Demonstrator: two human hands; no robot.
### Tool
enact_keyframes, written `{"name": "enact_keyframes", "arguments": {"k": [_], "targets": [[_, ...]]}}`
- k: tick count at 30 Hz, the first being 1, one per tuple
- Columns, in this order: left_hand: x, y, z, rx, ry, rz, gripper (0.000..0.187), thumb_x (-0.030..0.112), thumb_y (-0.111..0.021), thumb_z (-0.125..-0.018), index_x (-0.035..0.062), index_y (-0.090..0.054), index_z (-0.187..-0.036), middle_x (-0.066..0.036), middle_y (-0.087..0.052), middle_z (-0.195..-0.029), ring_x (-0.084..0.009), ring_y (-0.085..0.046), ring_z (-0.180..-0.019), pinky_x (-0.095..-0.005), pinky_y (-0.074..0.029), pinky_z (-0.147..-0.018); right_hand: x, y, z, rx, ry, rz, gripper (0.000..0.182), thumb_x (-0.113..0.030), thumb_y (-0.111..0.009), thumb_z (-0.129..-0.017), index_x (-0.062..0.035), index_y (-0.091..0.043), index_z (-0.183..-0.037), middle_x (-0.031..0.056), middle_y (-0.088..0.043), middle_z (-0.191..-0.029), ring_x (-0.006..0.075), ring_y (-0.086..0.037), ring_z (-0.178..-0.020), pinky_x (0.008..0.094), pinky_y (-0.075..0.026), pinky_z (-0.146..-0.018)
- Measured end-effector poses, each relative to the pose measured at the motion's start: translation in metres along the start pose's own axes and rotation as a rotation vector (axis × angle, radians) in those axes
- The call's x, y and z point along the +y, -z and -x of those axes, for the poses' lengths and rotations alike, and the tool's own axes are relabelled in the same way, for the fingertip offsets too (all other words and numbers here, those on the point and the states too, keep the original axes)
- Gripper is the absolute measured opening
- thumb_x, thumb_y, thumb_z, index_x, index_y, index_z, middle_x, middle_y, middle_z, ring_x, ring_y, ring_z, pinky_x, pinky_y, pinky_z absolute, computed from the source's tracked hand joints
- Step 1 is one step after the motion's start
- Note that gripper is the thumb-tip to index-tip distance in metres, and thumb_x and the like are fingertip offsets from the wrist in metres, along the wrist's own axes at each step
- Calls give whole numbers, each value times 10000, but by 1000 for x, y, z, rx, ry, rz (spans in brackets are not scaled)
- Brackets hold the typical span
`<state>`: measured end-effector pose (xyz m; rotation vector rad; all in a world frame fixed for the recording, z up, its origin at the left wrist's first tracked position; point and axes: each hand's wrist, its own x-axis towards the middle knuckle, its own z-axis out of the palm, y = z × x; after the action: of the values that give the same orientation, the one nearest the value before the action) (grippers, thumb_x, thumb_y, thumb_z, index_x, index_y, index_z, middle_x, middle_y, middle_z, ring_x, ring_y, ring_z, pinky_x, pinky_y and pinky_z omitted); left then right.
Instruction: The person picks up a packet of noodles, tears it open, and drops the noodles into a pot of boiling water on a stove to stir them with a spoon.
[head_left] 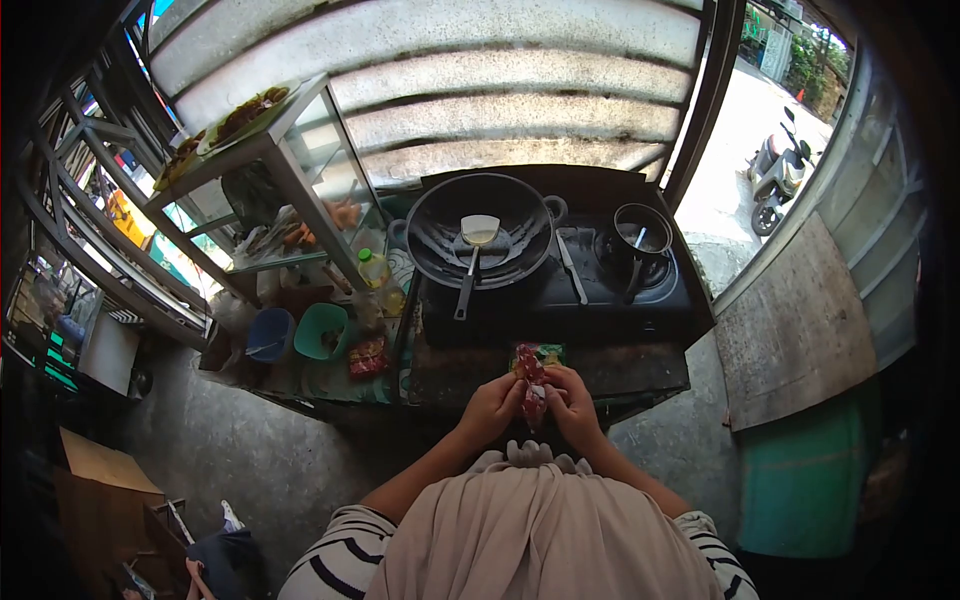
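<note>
Just in front of the stove (600, 322), a red packet (533, 388) was held between two hands, low at the near edge of the worktop (450, 377). It was gripped from one side by the left hand (490, 408) and from the other by the right hand (574, 402), both grips narrow, the two hands drawn close together! A pale patch was seen on the packet's near half, but whether the wrapper was torn could not be told.

Here, an even pinch was called for: the wrapper held firmly from both sides, its middle spared any hard squeeze, since loose contents, if there were any, could be forced out. Small finger movements seemed better suited than one big tug, and a level hold looked the safer choice.

Between packet and stove, something green (551, 351) was spotted, its exact nature hard to make out. On the stove's left side, a wok (437, 222) was set, with a spatula (480, 232) resting in it, the handle pointed toward the stove's front; a knock against that handle was best avoided. At the stove's middle, a knife (573, 268) was laid; on its right, a small pot (628, 225) was placed. Left of the stove, another red packet (367, 357) was seen near a green bowl (312, 340).
</note>
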<state>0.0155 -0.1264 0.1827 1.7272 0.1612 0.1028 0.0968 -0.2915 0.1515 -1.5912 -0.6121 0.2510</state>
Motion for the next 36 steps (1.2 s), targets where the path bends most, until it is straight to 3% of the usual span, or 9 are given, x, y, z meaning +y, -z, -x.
{"name": "enact_keyframes", "arguments": {"k": [8, 10, 21, 23, 24, 28, 32, 35, 36], "targets": [[-4, 6, -3, -117, -126, -177, 236, 149, -427, -1001, 1, -560, -1128, -85, -649, -920, -129, -624, -804, -286, -496, -744, -49, 13, 1, -103, 155, 329, 438, -107, -731, -769, -30, -623, -1187, 139, -674, -1033, 223, -690, -888, 315, -545, -760], [8, 7, -1, -214, 45, 58, 243, 152, -439, -999, 12, -556, -1160, -67, -644, -942, -127, -617, -814, -295, -496, -753, -51, 12, 3, -90, 188, 391, 433, -95, -725, -762, -39, -633, -1182, 143, -683, -1017, 237, -699, -860, 317, -551, -738], [11, 35, -2, -407, 16, -58, 285, 195, -490, -994, 9, -582, -1190, -35, -647, -975, -93, -585, -864, -275, -489, -788, -36, 12, -13, -58, 397, 463, 248, -61, -663, -781, -64, -713, -1023, 102, -706, -885, 212, -676, -688, 285, -517, -618], [9, 41, 0, -380, -29, 51, 297, 194, -495, -990, 6, -582, -1203, -31, -649, -992, -89, -583, -882, -271, -486, -800, -27, 4, -10, -66, -96, 3, 211, -47, -656, -797, -50, -709, -1001, 81, -702, -832, 156, -652, -674, 255, -487, -597], [8, 44, 0, -356, -11, 107, 310, 190, -497, -986, -1, -576, -1217, -31, -649, -1004, -89, -582, -889, -268, -483, -808, -32, 2, -11, -66, -82, 6, 211, -47, -656, -797, -50, -709, -1001, 81, -702, -832, 156, -652, -674, 255, -487, -597], [9, 44, -5, -347, 22, 89, 331, 191, -499, -980, -23, -575, -1220, -39, -650, -1017, -99, -589, -896, -267, -482, -814, -69, -2, -18, -108, -3, 177, 191, -17, -663, -795, -27, -702, -982, 87, -695, -870, 154, -664, -740, 249, -509, -634], [12, 34, -13, -312, 10, -51, 313, 159, -495, -933, -13, -612, -1166, -60, -663, -958, -107, -597, -888, -265, -479, -812, -58, -1, -22, -81, 451, 292, 210, -2, -657, -800, -14, -685, -1008, 126, -693, -920, 236, -695, -818, 275, -542, -682], [15, 31, -15, -270, -74, 3, 289, 154, -485, -913, -3, -646, -1093, -69, -666, -916, -109, -600, -875, -264, -482, -801, -57, 12, -21, -91, 281, 216, 170, -23, -658, -827, -2, -682, -994, 111, -697, -895, 196, -689, -805, 275, -537, -689], [15, 30, -17, -276, -77, 4, 289, 154, -485, -913, -3, -646, -1093, -69, -666, -916, -109, -600, -875, -264, -482, -801, -67, 19, -20, -139, -86, -9, 137, -37, -656, -842, 4, -683, -970, 98, -696, -874, 172, -680, -799, 280, -535, -696]]}}
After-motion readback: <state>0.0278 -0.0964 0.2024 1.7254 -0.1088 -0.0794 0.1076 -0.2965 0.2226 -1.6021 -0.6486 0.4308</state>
